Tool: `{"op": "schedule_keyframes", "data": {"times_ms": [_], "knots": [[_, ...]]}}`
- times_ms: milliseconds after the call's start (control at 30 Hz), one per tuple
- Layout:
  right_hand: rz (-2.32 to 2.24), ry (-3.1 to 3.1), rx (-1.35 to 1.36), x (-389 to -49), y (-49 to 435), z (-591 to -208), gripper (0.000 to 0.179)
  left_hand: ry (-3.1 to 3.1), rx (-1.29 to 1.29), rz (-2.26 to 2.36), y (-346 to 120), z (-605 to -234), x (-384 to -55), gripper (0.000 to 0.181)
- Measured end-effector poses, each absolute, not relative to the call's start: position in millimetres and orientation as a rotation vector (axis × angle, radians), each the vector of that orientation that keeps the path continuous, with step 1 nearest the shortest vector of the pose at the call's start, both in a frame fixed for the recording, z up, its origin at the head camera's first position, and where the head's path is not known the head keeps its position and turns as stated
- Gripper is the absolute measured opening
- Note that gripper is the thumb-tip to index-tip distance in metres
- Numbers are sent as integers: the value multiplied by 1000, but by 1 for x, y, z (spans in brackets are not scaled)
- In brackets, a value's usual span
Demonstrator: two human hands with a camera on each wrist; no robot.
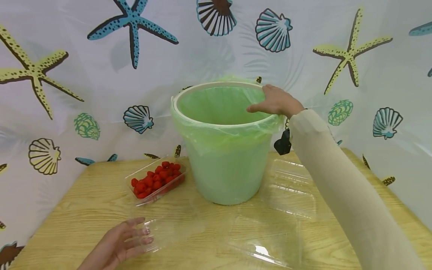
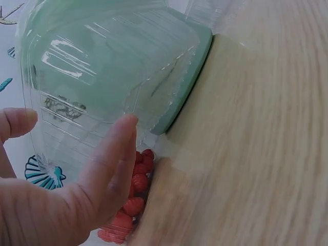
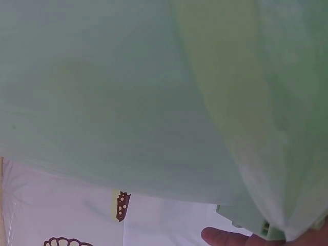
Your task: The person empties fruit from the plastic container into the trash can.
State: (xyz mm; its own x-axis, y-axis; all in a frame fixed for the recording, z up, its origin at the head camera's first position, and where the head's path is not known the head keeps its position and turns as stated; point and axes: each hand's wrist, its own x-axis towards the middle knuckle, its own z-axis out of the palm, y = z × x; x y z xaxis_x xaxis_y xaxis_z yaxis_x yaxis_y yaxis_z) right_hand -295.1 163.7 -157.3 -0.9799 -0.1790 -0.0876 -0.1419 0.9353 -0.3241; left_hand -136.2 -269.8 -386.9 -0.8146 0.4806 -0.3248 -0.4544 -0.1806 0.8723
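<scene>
In the head view my left hand (image 1: pixel 123 240) pinches the edge of a clear plastic container (image 1: pixel 177 228) between thumb and fingers. The left wrist view shows this ribbed, see-through container (image 2: pixel 82 77) tilted in front of the green bin (image 2: pixel 200 56). My right hand (image 1: pixel 276 101) is at the right rim of the pale green bin (image 1: pixel 229 168), with its thumb stretched over the opening. A translucent green liner (image 1: pixel 233 137) is folded over that rim. Seen from the right wrist, a finger (image 3: pixel 225 237) lies beside the rim and liner; the other fingers are mostly hidden.
A clear tray of red raspberries (image 1: pixel 156 180) sits left of the bin. More clear plastic containers (image 1: pixel 290 198) lie to its right, and another (image 1: pixel 266 240) is in front. All stand on a wooden table (image 1: pixel 84 202) before a sheet printed with shells and starfish.
</scene>
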Motion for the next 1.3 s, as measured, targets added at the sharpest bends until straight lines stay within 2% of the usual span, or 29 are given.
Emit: {"op": "schedule_keyframes", "data": {"times_ms": [333, 633, 800, 1167, 1300], "knots": [[-495, 2967, -242, -295, 165, -156, 95, 1459, 2, 1983, -260, -393, -133, 38], [-485, 2965, -252, -295, 164, -156, 95, 1546, 12, 1859, -254, -394, -126, 67], [-484, 2962, -246, -293, 163, -155, 95, 1608, 53, 1754, -253, -395, -123, 63], [-477, 2968, -253, -293, 165, -157, 95, 1764, -47, 1614, -248, -391, -125, 77], [-474, 2969, -265, -294, 165, -157, 95, 1758, -61, 1642, -250, -392, -126, 69]]}}
